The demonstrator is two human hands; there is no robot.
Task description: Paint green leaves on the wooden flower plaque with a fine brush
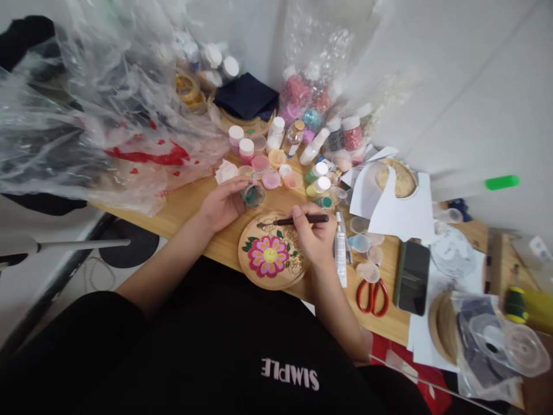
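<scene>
My left hand point(227, 203) is closed around a small clear cup point(253, 196) with dark green stuff inside, tipped toward me. In my right hand point(315, 233) is a dark slim-tipped tool point(302, 220), held like a pen; whether it is a brush or a spatula I cannot tell. Its tip meets the upper left part of a round wooden disc point(254, 278), which lies near the table's front edge. On the disc is a pink flower point(268, 256) with a yellow centre, dark green leaves and gold outlines. My right hand covers the disc's upper right part.
Small cups and bottles point(276, 135) crowd the back of the table point(203, 190). To the right lie a white tube point(341, 259), red-handled scissors point(372, 297), a phone point(412, 276) and cut white paper point(395, 210). Crumpled clear plastic point(108, 127) fills the left.
</scene>
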